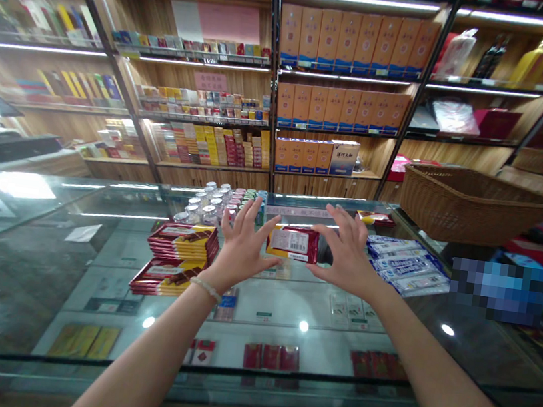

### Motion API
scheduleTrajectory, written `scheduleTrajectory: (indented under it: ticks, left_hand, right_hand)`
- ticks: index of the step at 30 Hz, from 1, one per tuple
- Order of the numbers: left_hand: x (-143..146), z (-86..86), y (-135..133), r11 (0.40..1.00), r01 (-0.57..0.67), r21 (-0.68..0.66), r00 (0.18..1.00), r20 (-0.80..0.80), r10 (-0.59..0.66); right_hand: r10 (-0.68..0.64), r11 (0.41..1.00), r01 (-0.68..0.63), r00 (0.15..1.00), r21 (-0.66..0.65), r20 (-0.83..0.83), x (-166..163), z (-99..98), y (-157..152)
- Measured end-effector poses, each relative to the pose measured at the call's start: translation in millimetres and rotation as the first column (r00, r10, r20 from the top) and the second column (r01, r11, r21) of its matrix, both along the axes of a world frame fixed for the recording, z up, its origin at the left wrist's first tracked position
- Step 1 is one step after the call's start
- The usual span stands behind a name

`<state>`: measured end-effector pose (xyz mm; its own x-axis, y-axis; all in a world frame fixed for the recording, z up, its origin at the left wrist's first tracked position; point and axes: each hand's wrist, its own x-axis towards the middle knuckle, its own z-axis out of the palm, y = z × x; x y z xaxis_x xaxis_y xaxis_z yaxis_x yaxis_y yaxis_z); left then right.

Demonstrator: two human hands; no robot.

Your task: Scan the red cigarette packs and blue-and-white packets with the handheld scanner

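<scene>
Over the glass counter, a red and yellow chocolate bar shows its back, with a white label and barcode. My left hand, wearing a pale bead bracelet, has its thumb and index finger at the bar's left end, the other fingers spread. At the right end, the thumb and index finger of my right hand frame the upper and lower edges. Whether the bar rests on the glass or hangs just above it is unclear. Left of my left hand lie two piles of matching chocolate bars.
Behind the bars stand several small capped containers. Blue and white packets lie right of my right hand, with a wicker basket beyond. Boxes show beneath the glass counter. Stocked shelves line the back wall.
</scene>
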<state>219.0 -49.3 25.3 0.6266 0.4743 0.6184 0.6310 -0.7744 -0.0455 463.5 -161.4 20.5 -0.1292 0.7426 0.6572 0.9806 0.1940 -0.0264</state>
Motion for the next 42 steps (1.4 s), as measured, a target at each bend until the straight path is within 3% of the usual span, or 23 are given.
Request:
scheduleTrajectory:
  ticks: [14, 21, 26, 31, 42]
  left_hand:
    - [13.3, -2.6, -14.1, 0.994, 0.087, 0.069, 0.996, -0.025, -0.086]
    - [10.4, 0.2, -14.5, 0.997, 0.072, -0.030, 0.996, 0.052, -0.071]
    - [10.7, 0.3, -13.0, 0.992, 0.081, -0.101, 0.988, 0.139, -0.067]
    - [13.8, -3.3, -12.4, 0.979, 0.145, -0.145, 0.979, 0.167, -0.120]
    - [16.2, -6.0, -14.5, 0.943, 0.230, -0.242, 0.969, 0.151, -0.198]
  right_hand:
    - [0.060, 0.998, -0.060, 0.998, -0.002, 0.031, -13.2, 2.6, -4.2]
    - [0.090, 0.995, -0.092, 0.995, -0.048, -0.032, -3.7, 1.5, -3.1]
    - [0.040, 0.998, -0.042, 0.998, -0.053, -0.047, 4.5, -8.3, 4.7]
    - [-0.005, 0.993, -0.003, 0.998, -0.117, -0.067, -4.0, -19.3, 11.7]
    - [0.044, 0.990, -0.069, 0.981, -0.126, -0.190, -21.9, -32.0, 18.6]
